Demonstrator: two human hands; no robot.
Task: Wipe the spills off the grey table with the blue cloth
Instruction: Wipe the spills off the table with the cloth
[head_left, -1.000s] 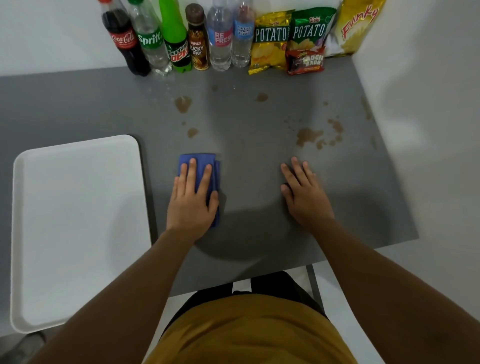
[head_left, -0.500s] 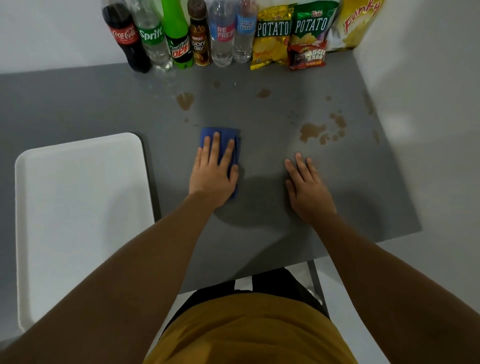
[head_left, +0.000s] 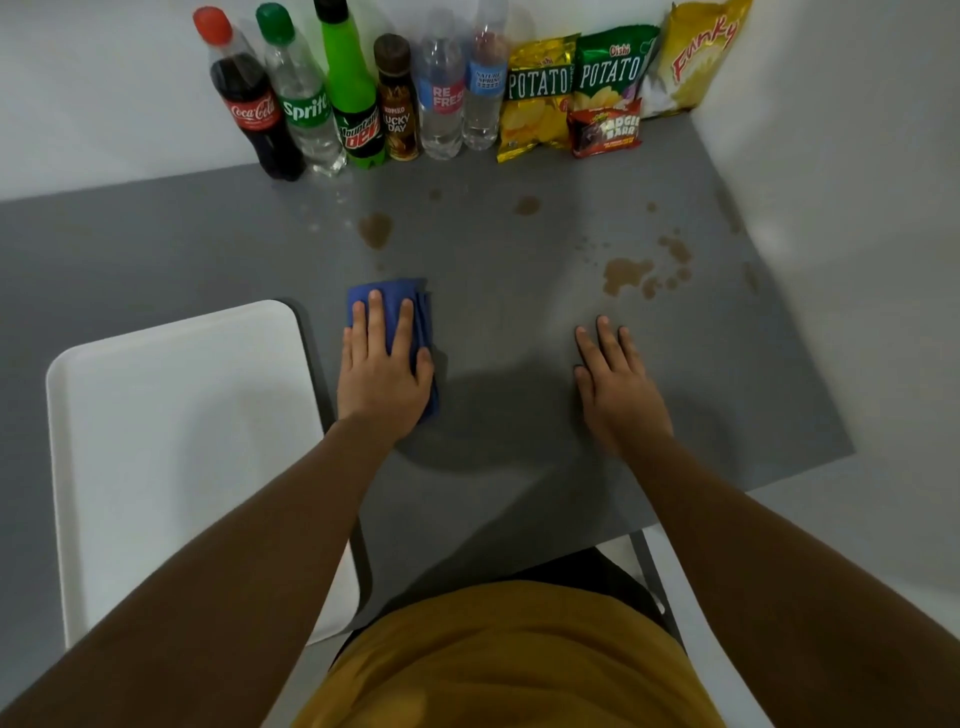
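Note:
The folded blue cloth (head_left: 395, 301) lies on the grey table (head_left: 519, 374), and my left hand (head_left: 382, 374) presses flat on it with fingers spread. Just beyond the cloth is a brown spill (head_left: 375, 229) with a tiny drop below it. A larger brown spill (head_left: 626, 273) with scattered drops lies to the right, a little beyond my right hand (head_left: 615, 384). That hand rests flat and empty on the table. A smaller spot (head_left: 527, 205) sits farther back.
A white tray (head_left: 182, 441) lies left of the cloth. Several drink bottles (head_left: 358, 104) and snack bags (head_left: 571, 88) line the back wall. A white wall (head_left: 857, 208) borders the table's right side. The table's near edge is at my waist.
My left hand pushed the cloth forward and right, then slid it back left, under the big left spill. The medium spot below that spill no longer shows. My right hand stayed put.

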